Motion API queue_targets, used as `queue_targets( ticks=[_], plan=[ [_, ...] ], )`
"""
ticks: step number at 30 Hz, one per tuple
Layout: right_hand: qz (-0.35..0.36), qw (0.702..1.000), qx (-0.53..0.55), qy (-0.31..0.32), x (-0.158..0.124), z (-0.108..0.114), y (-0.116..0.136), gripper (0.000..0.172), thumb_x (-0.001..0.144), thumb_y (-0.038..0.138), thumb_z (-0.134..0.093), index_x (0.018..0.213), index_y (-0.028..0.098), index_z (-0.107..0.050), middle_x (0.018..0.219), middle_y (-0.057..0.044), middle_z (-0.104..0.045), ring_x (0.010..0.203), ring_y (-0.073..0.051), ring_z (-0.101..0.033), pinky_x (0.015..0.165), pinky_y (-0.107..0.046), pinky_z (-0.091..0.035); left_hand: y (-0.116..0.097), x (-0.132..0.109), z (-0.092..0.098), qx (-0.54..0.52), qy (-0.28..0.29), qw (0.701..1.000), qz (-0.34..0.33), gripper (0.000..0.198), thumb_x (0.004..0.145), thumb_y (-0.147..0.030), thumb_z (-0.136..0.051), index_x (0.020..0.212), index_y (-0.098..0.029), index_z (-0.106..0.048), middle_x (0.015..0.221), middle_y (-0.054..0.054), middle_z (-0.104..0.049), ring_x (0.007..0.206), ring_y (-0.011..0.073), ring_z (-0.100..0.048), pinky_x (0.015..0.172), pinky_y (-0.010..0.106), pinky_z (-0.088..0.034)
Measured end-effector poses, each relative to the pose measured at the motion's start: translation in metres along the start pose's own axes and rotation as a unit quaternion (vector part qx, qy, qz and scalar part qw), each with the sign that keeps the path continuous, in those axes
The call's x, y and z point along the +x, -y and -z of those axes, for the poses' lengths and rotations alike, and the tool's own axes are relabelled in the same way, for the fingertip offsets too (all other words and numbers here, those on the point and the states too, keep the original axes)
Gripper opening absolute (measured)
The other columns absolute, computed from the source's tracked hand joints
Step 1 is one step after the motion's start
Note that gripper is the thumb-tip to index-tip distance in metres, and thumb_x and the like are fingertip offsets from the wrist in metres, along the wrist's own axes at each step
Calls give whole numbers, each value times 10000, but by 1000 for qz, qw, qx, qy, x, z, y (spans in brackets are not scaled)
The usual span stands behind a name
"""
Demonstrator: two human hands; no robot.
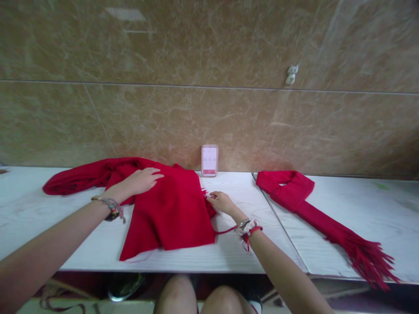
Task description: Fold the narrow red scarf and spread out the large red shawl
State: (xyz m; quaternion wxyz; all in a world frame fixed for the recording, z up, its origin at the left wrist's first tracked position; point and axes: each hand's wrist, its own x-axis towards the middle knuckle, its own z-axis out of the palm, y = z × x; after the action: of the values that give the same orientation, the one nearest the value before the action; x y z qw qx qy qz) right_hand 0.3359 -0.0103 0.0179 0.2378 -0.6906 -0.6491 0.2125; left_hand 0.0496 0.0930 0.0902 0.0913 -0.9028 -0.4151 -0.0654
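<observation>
A wide red scarf [173, 209] lies spread over the white table in front of me, with a bunched length trailing off to the left. My left hand [142, 181] rests flat on its upper part, fingers stretched out. At the scarf's right edge, my right hand [221, 201] has its fingers pinched together on a few fringe strands. A thin red strand runs from the lower right corner toward my right wrist. Farther right, a second red scarf [319, 218] lies folded in a loop, its fringed end hanging over the table's front edge.
A phone [209, 160] with a lit screen leans upright against the tan marbled wall [163, 122]. The white table [242, 257] has a seam running between the two scarves. A small white cat figure [292, 74] is fixed to the wall. My knees are below the front edge.
</observation>
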Motion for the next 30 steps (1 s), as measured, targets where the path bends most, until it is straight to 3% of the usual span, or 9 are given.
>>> queue_targets(
  ticks=[4,7,11,16,19,23,27,29,30],
  plan=[
    [-12,1000,21,7,8,-5,14,254,799,258,-536,996,148,-652,885,-60,-688,780,-153,-615,631,-206,-412,-53,-1,-14,-2,105,994,0,483,837,-397,-429,1292,-232,-430,1390,107,-372,1272,264,-312,991,441,-301],
    [-11,999,33,15,10,-5,21,213,809,265,-511,731,157,-677,669,-14,-652,656,-128,-581,568,-201,-375,-75,2,-19,-23,168,985,37,552,858,-435,-383,1366,-236,-298,1451,120,-240,1330,290,-170,985,528,-266],
    [1,998,53,22,10,-1,26,308,723,212,-589,427,164,-515,426,41,-464,508,-99,-474,512,-208,-316,-78,3,-23,-33,174,983,51,583,866,-447,-345,1393,-231,-220,1471,123,-164,1344,292,-106,983,567,-233],
    [22,994,105,-26,5,16,24,279,765,234,-489,493,173,-472,497,46,-454,540,-91,-444,532,-205,-320,-67,-8,-26,-27,138,988,70,598,858,-482,-321,1396,-244,-213,1474,112,-162,1343,285,-119,1004,543,-208],
    [46,970,221,-87,0,41,21,229,770,272,-440,565,177,-481,558,44,-474,564,-92,-452,541,-199,-346,-56,-14,-32,-42,99,982,154,609,859,-495,-294,1399,-224,-212,1473,124,-162,1338,305,-133,1006,539,-209],
    [47,871,455,-178,-9,95,10,155,700,326,-503,624,193,-484,541,66,-463,504,-91,-441,474,-193,-356,-42,-17,-47,-93,23,964,248,622,869,-457,-259,1399,-138,-205,1439,171,-242,1315,288,-229,1001,441,-289],
    [-2,781,524,-340,-20,150,-19,78,684,233,-492,617,205,-463,491,81,-457,454,-84,-435,470,-189,-389,-52,-19,-55,-112,2,956,272,598,875,-429,-260,1391,-129,-231,1431,175,-260,1321,294,-208,1016,461,-262],
    [-29,782,471,-407,-29,163,-38,85,688,216,-491,604,206,-482,472,83,-454,438,-80,-430,456,-185,-385,-65,-20,-54,-96,-8,960,262,564,873,-426,-286,1384,-190,-263,1463,145,-188,1336,321,-133,1011,530,-222],
    [-31,811,430,-395,-35,165,-47,96,688,222,-498,594,207,-497,471,76,-467,444,-84,-442,461,-189,-395,-72,-19,-54,-93,-11,962,255,558,868,-428,-307,1381,-214,-269,1473,133,-157,1339,330,-106,1003,552,-217]
  ],
)
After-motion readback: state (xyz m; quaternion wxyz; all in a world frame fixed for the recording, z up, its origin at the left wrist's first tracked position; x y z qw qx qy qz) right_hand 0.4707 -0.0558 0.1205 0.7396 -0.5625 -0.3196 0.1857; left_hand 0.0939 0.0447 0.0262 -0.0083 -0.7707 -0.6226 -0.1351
